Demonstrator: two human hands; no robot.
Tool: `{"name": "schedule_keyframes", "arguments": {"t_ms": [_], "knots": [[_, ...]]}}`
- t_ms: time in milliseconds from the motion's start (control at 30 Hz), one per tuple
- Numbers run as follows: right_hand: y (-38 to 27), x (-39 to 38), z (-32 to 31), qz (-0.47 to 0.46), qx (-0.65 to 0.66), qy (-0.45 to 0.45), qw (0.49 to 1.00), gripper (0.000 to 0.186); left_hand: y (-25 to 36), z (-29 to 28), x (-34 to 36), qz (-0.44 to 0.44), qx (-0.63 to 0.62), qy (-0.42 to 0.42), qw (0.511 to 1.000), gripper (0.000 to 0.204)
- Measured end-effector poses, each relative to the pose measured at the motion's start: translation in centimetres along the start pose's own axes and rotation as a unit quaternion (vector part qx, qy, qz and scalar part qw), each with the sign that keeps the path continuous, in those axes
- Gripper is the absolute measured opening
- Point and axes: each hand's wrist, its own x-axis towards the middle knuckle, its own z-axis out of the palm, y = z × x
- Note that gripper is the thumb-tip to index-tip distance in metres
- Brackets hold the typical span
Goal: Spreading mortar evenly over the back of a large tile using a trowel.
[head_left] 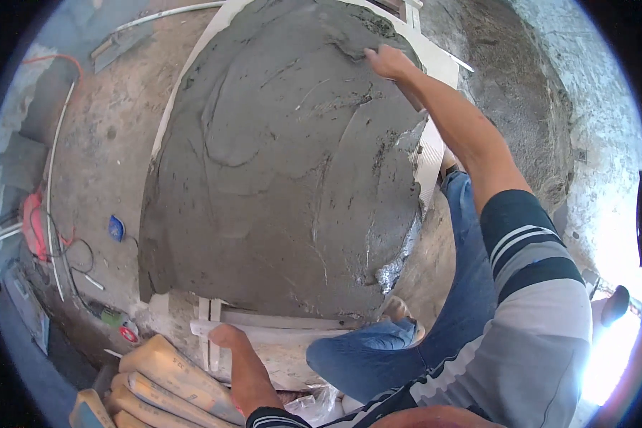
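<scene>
Head cam: my L hand (226,335) at white bar (285,336), R hand (390,62) curled nr wet grey mortar (264,185); can't tell if either's clamped.

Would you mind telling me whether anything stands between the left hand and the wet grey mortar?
Yes: pale bars run along the near edge of the wet grey mortar, between it and the left hand, which is at their left end. Whether it grips them is unclear.
</scene>
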Motion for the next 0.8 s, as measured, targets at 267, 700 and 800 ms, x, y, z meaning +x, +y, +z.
{"name": "schedule_keyframes", "arguments": {"t_ms": [267, 700, 800], "knots": [[4.3, -3.7, 0.7, 0.268, 0.589, -0.084, 0.758, 0.043, -6.1, 3.2, 0.3, 0.192, -0.272, -0.011, 0.943, 0.033], [-14.1, 5.1, 2.5, 0.082, 0.522, -0.199, 0.825, 0.046, 1.7, 15.2, 8.2, -0.381, -0.377, 0.053, 0.843, 0.027], [-15.1, 0.2, 3.6, -0.004, 0.392, -0.229, 0.891, 0.052, 0.9, 15.9, 7.8, -0.385, -0.401, 0.073, 0.828, 0.027]]}}
